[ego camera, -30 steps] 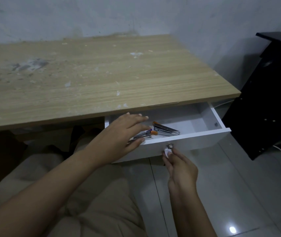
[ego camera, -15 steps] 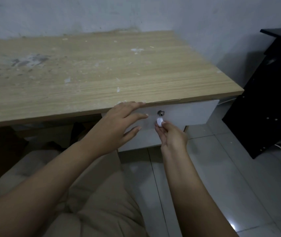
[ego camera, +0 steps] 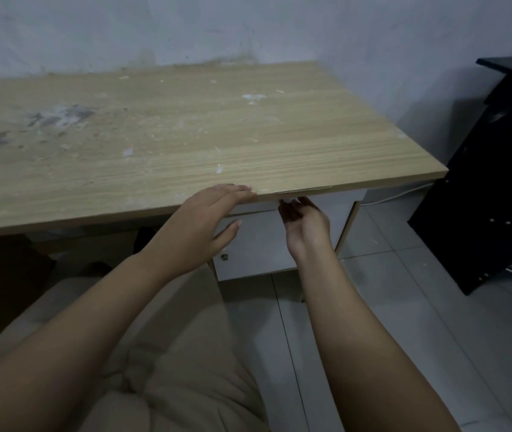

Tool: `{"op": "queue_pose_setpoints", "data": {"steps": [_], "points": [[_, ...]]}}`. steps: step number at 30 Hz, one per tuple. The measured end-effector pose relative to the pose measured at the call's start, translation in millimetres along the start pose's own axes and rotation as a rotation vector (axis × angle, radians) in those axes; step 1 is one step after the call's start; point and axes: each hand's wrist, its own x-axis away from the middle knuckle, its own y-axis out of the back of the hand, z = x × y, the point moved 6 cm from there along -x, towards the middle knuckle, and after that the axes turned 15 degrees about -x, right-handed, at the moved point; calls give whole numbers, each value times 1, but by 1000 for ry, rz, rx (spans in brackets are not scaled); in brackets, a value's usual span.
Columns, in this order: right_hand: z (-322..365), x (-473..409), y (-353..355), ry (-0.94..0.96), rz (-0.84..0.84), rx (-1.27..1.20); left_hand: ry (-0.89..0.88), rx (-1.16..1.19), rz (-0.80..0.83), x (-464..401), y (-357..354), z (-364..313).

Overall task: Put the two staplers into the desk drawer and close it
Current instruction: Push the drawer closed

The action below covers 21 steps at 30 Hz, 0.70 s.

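Drawer (ego camera: 335, 202): pushed in under desk top (ego camera: 186, 126), front just ahead of both hands. Staplers: not visible, judged inside. Left hand (ego camera: 198, 227): flat, spread, fingertips at desk edge. Right hand (ego camera: 306, 221): fingers bunched on small white knob (ego camera: 289, 200). Advice: press squarely until front sits flush, then release.

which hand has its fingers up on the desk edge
The left hand: its fingers lie flat on the front edge of the desk top. The right hand sits lower, under that edge, against the drawer front.
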Motion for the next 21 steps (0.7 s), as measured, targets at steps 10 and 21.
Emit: {"op": "queue_pose_setpoints", "data": {"steps": [10, 21], "points": [[1, -9, -19, -34, 181, 284, 14, 63, 24, -1, 0, 1], [14, 24, -14, 169, 297, 1170, -16, 40, 10, 0, 6, 1]]}}
